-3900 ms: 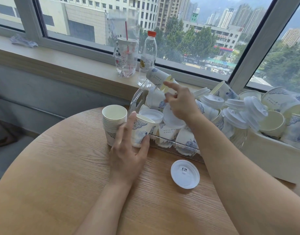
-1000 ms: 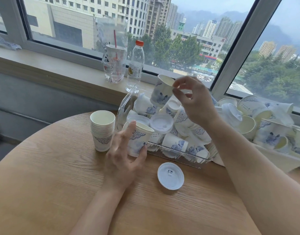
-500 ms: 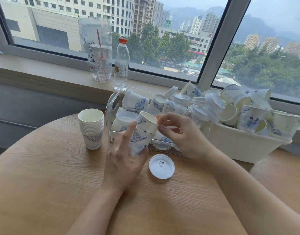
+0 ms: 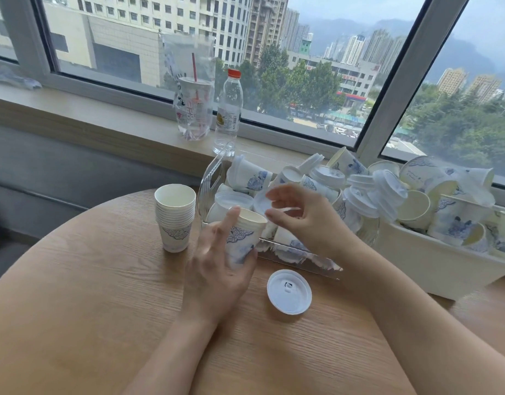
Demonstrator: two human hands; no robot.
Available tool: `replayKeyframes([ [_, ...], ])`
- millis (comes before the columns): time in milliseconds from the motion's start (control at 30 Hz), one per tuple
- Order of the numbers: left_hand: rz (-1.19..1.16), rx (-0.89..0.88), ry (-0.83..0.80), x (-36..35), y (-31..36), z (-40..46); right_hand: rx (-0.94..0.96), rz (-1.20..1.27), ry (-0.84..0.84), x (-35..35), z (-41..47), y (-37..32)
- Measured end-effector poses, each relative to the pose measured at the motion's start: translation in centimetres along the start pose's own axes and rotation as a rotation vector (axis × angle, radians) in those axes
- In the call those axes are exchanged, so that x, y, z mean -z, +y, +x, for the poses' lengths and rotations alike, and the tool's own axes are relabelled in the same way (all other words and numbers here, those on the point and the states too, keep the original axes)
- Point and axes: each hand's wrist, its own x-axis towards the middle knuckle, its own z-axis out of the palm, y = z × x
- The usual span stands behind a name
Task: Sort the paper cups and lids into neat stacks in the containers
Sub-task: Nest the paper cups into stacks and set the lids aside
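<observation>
A paper cup (image 4: 242,238) is held upright just above the tabletop (image 4: 74,309) by the left hand (image 4: 217,269), whose fingers are curled round its side. The right hand (image 4: 302,220) is held above its rim with loosely spread fingers, nothing gripped. A cup stack (image 4: 175,218) stands to the left, a lid (image 4: 288,291) lies to the right, and a clear container (image 4: 217,172) of jumbled cups sits behind.

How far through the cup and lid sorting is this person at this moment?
Early. Done: one neat stack of cups stands on the table. In hand: the left hand grips a patterned cup upright; the right hand hovers beside its rim, empty. Left: one lid lies loose on the table, and jumbled cups and lids fill the clear container and white tub.
</observation>
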Motion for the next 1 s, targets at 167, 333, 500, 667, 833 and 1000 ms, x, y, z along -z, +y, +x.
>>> replayKeyframes([
  [167, 0.056, 0.087, 0.096, 0.3, -0.8, 0.4, 0.062, -0.174, 0.06, 0.2, 5.3, 0.1],
  [333, 0.1, 0.119, 0.114, 0.4, -1.4, 0.5, 0.06, -0.492, 0.044, -1.8, 9.8, 1.3],
  [500, 0.089, 0.118, 0.113, 0.3, -1.4, 0.8, 0.096, -0.787, -0.033, -3.3, 12.2, 2.0],
  [667, 0.08, 0.106, 0.11, 0.4, -1.5, 0.7, 0.098, -0.881, 0.046, -3.7, 12.4, 2.0],
  [833, 0.085, 0.102, 0.097, 0.4, -1.5, 0.7, 0.174, -0.736, 0.147, -2.8, 10.9, 0.5],
  [1000, 0.107, 0.094, 0.109, 0.3, -1.5, 0.7, 0.176, -0.389, 0.206, -2.0, 7.1, -0.8],
])
